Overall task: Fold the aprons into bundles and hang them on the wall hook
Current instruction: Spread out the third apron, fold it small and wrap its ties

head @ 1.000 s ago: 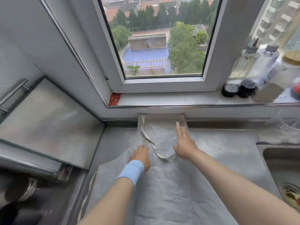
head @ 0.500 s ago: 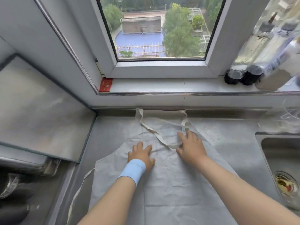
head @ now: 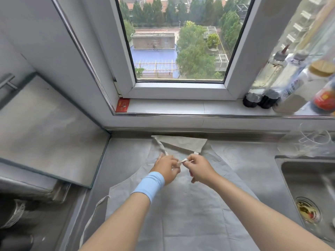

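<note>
Two hands meet at the middle of one grey apron (head: 190, 214), which lies flat on the steel bench (head: 126, 153). Its long axis runs from us toward the window, with the skirt nearest us and the bib pointing away at the wall under the sill.

Starting at the left, a waist tie (head: 90, 220) trails loose off the apron's left edge, well apart from either hand. Next comes our left hand (head: 165, 169), a blue wristband (head: 149, 185) at its wrist, fingers curled and pinching the neck strap (head: 183, 161). The strap's left leg runs up and away from it to the bib's left corner. Just beside it, our right hand (head: 200, 171) pinches the same strap between thumb and fingertips, and the right leg climbs to the bib's right corner. Beyond both hands, the bib's top (head: 183, 143) looks turned over toward us, a pale band lying across the apron's axis. Furthest right, the sink (head: 299, 171) sits well apart from the cloth.

We judge that the coming move turns on the strap being gathered on the apron's centre line, equally near both hands. From there it can be laid down along that axis before the sides fold in. No wall hook shows in this view.
</note>
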Demonstrator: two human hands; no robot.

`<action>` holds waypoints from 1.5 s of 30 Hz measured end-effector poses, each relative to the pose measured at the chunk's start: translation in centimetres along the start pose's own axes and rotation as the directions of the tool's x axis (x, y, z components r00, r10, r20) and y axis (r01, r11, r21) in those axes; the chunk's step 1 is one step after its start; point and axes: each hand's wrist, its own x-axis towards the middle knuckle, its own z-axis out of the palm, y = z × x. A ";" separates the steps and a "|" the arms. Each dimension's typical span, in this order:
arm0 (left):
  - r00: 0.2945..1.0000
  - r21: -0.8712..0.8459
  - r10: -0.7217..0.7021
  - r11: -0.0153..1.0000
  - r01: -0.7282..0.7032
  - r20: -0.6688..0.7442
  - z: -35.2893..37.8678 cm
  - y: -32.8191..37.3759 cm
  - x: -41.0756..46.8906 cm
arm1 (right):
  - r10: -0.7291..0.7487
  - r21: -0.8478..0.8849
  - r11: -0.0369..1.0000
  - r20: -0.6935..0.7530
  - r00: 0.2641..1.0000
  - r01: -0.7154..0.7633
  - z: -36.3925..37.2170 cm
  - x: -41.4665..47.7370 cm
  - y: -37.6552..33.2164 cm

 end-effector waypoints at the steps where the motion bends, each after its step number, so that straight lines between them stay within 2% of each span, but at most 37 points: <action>1: 0.997 -0.109 -0.067 0.991 0.071 0.036 -0.7 0.1 -0.7 | -0.014 -0.054 0.998 -0.011 1.000 0.013 -0.4 -0.4 -0.3; 3: 0.980 -0.250 -0.138 0.953 0.172 0.145 -2.1 0.4 -2.3 | -0.019 -0.263 0.965 -0.018 1.000 0.014 -1.5 -1.2 -0.6; 6: 0.929 -0.358 -0.202 0.880 0.312 0.311 -3.1 0.5 -4.1 | 0.091 -0.654 0.756 0.046 0.995 -0.039 -2.9 -2.2 -0.3; 9: 0.822 -0.439 -0.187 0.770 0.463 0.538 -2.6 0.3 -6.0 | 0.300 -0.738 0.668 0.154 0.942 -0.092 -3.3 -3.7 -0.3; 10: 0.767 -0.441 -0.146 0.745 0.500 0.624 -2.1 0.1 -6.6 | 0.404 -0.750 0.649 0.202 0.892 -0.124 -3.3 -4.2 -0.2; 12: 0.611 -0.370 -0.063 0.745 0.555 0.789 -1.0 -0.2 -7.7 | 0.607 -0.790 0.588 0.290 0.740 -0.174 -3.1 -5.2 0.4; 14: 0.455 -0.247 -0.031 0.806 0.538 0.890 0.5 -0.5 -8.3 | 0.722 -0.804 0.561 0.356 0.594 -0.199 -2.8 -6.0 1.3; 15: 0.422 -0.192 -0.051 0.837 0.512 0.905 1.1 -0.6 -8.4 | 0.737 -0.789 0.576 0.387 0.555 -0.214 -2.7 -6.3 1.4; 16: 0.438 -0.155 -0.089 0.858 0.490 0.895 1.5 -0.7 -8.2 | 0.729 -0.768 0.600 0.409 0.549 -0.226 -2.7 -6.4 1.3; 17: 0.511 -0.156 -0.131 0.864 0.479 0.850 1.8 -0.7 -7.8 | 0.704 -0.737 0.632 0.419 0.573 -0.238 -2.7 -6.3 1.1; 18: 0.621 -0.206 -0.163 0.854 0.478 0.766 2.2 -0.9 -7.1 | 0.655 -0.688 0.681 0.418 0.630 -0.251 -2.8 -6.0 1.0; 20: 0.857 -0.372 -0.210 0.834 0.408 0.470 2.3 -1.2 -5.5 | 0.485 -0.590 0.772 0.302 0.821 -0.238 -2.9 -5.1 0.4; 21: 0.926 -0.406 -0.243 0.845 0.348 0.287 2.1 -1.3 -4.8 | 0.388 -0.589 0.778 0.179 0.904 -0.217 -3.0 -4.4 0.4; 22: 0.951 -0.394 -0.282 0.866 0.308 0.123 1.8 -1.4 -4.2 | 0.304 -0.609 0.763 0.045 0.951 -0.215 -3.0 -3.6 0.7; 24: 0.928 -0.368 -0.368 0.872 0.323 -0.058 1.4 -1.8 -2.7 | 0.263 -0.574 0.752 -0.189 0.946 -0.324 -3.2 -1.9 1.7; 27: 0.879 -0.339 -0.467 0.847 0.410 -0.102 1.5 -2.9 -0.6 | 0.372 -0.306 0.820 -0.357 0.857 -0.484 -3.7 0.4 2.7; 31: 0.809 -0.374 -0.570 0.788 0.488 -0.143 1.5 -4.7 2.6 | 0.493 0.033 0.848 -0.415 0.765 -0.529 -4.8 3.7 3.7; 37: 0.692 -0.434 -0.709 0.670 0.602 -0.136 1.1 -7.0 6.0 | 0.588 0.281 0.809 -0.395 0.706 -0.516 -5.5 6.7 5.0; 40: 0.681 -0.522 -0.715 0.646 0.558 -0.158 1.2 -7.3 6.4 | 0.563 0.376 0.821 -0.406 0.720 -0.431 -5.5 7.5 5.4; 43: 0.679 -0.732 -0.704 0.572 0.370 -0.208 1.0 -7.3 6.3 | 0.496 0.424 0.852 -0.466 0.733 -0.308 -5.9 8.3 6.4; 45: 0.671 -0.774 -0.700 0.558 0.300 -0.244 0.6 -7.2 5.9 | 0.485 0.470 0.848 -0.502 0.716 -0.244 -6.4 8.5 6.3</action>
